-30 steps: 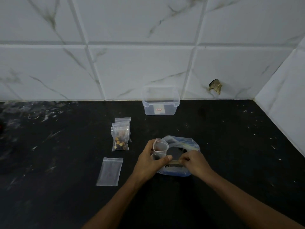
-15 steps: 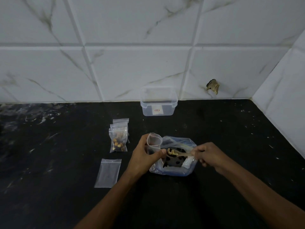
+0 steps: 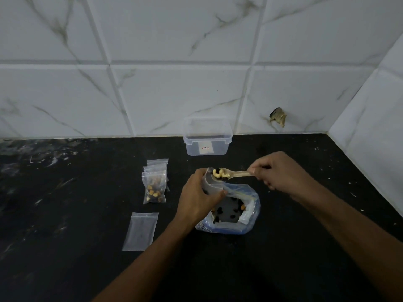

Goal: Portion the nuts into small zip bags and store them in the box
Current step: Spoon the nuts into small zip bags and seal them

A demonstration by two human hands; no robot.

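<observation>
Left hand [image 3: 197,197] over most of small zip bag [image 3: 212,185]

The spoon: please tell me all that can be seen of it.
The spoon is small and pale, wood or plastic by its look, with a flat handle. The right hand pinches the handle's end and holds the spoon about level above the counter. Its bowl carries cashews and dark pieces and sits at the open mouth of the small bag that the left hand holds upright. Whether the bowl touches the bag cannot be told.
</observation>
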